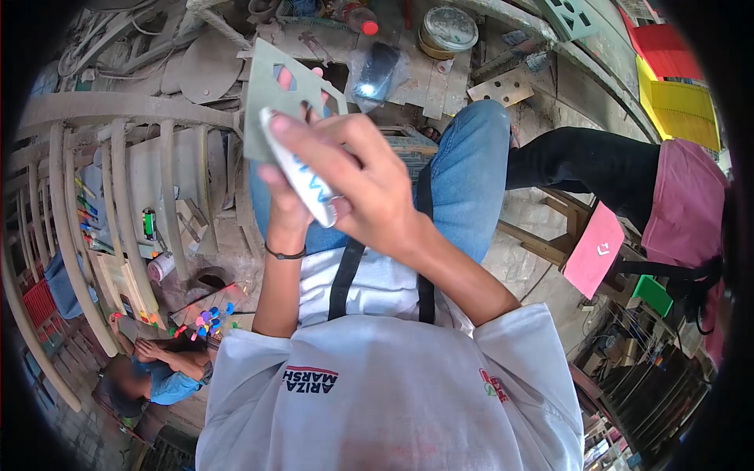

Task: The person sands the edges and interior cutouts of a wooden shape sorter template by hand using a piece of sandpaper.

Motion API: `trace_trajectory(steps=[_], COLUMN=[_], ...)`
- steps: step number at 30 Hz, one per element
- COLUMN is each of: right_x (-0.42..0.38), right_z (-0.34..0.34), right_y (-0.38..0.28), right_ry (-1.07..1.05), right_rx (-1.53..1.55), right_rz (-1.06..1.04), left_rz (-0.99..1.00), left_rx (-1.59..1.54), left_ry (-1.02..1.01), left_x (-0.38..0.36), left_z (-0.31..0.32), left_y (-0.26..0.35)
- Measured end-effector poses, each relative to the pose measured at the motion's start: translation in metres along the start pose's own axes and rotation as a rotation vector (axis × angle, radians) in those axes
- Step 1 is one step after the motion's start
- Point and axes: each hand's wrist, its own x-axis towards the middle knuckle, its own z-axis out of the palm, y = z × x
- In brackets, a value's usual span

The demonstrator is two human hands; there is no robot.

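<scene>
My left hand (284,200) is closed on a thin grey-green plate (258,110) with cut-out openings, held up tilted above my lap. Some of its fingers show behind the plate and through the openings. My right hand (369,177) lies in front of the plate, fingers closed around a white, narrow piece with blue lettering (302,177). That piece is against or very near the plate's lower face; whether it touches cannot be told. What kind of thing it is does not show clearly.
Ahead lie a lidded tub (448,33), a plastic bag with a dark item (378,74) and a holed plate (503,88). A slatted wooden frame (122,188) stands left. One person (169,377) sits lower left; another in pink (687,196) is right, near a pink panel (594,250).
</scene>
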Motion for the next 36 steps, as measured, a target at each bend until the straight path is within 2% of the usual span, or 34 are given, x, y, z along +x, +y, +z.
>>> trace_trajectory(steps=[3, 5, 6, 7, 9, 10, 11, 12, 13, 14, 15, 17, 18, 19, 23, 26, 27, 28, 29, 30, 31, 32, 33, 35, 36], right_x=[0.003, 0.012, 0.011, 0.010, 0.017, 0.018, 0.017, 0.018, 0.020, 0.024, 0.027, 0.031, 0.033, 0.035, 0.030, 0.029, 0.031, 0.032, 0.031, 0.029, 0.027, 0.022, 0.024, 0.028, 0.026], right_z=[0.002, -0.010, -0.017, -0.011, -0.030, -0.036, -0.042, -0.045, -0.047, -0.049, -0.050, -0.053, -0.053, -0.053, -0.062, -0.063, -0.062, -0.061, -0.059, -0.056, -0.054, -0.050, -0.052, -0.055, -0.053], right_y=[-0.006, -0.011, -0.009, -0.007, -0.015, -0.012, -0.009, -0.008, -0.010, -0.015, -0.018, -0.019, -0.020, -0.021, -0.014, -0.015, -0.020, -0.024, -0.026, -0.029, -0.029, -0.025, -0.025, -0.027, -0.024], right_ry=[-0.021, -0.088, -0.139, -0.023, 0.108, 0.103, 0.071, 0.042, 0.051, 0.006, -0.042, -0.051, -0.022, 0.007, -0.013, -0.116, -0.159, -0.199, -0.200, -0.245, -0.288, -0.307, -0.309, -0.386, -0.391], right_rx=[0.032, 0.172, 0.279, 0.493, 0.933, 0.931, 1.105, 1.280, 1.277, 1.349, 1.421, 1.476, 1.519, 1.561, 1.682, 1.530, 1.362, 1.193, 1.193, 1.039, 0.885, 0.666, 0.665, 0.427, 0.427], right_rz=[0.070, 0.256, 0.347, 0.424, 1.110, 1.114, 1.278, 1.435, 1.433, 1.486, 1.537, 1.522, 1.527, 1.532, 1.503, 1.483, 1.429, 1.369, 1.368, 1.266, 1.161, 0.961, 0.959, 0.770, 0.768], left_rz=[-0.063, -0.209, -0.218, -0.215, -0.218, -0.155, -0.161, -0.077, 0.009, 0.029, 0.026, 0.421, 0.594, 0.595, 0.454, 0.399, 0.395, 0.258, 0.123, 0.060, 0.059, -0.029, -0.114, -0.188, -0.288], left_rx=[0.158, -0.066, -0.211, -0.209, -0.169, -0.152, -0.155, 0.055, 0.263, 0.353, 0.350, 0.624, 0.757, 0.755, 0.816, 0.847, 0.851, 0.710, 0.565, 0.425, 0.421, 0.372, 0.325, 0.291, 0.237], left_ry=[0.097, -0.010, 0.196, 0.200, 0.202, 0.159, 0.163, 0.114, 0.059, 0.155, 0.148, -0.158, -0.214, -0.219, -0.298, -0.350, -0.351, -0.274, -0.197, -0.183, -0.182, -0.127, -0.072, -0.068, -0.041], left_x=[0.001, 0.000, 0.001, 0.001, 0.004, 0.005, 0.002, 0.002, 0.004, 0.000, 0.003, 0.014, 0.020, 0.020, 0.016, 0.017, 0.016, 0.013, 0.012, 0.013, 0.014, 0.015, 0.016, 0.017, 0.017], left_z=[0.005, 0.010, 0.009, 0.008, 0.010, 0.010, 0.010, 0.013, 0.016, 0.025, 0.016, -0.019, -0.023, -0.025, -0.023, -0.022, -0.019, -0.011, -0.003, 0.005, 0.011, 0.018, 0.022, 0.027, 0.031], left_y=[0.008, 0.018, 0.017, 0.019, 0.024, 0.020, 0.018, 0.018, 0.018, 0.020, 0.014, -0.002, -0.003, -0.001, 0.009, 0.017, 0.020, 0.022, 0.025, 0.029, 0.034, 0.040, 0.046, 0.059, 0.067])
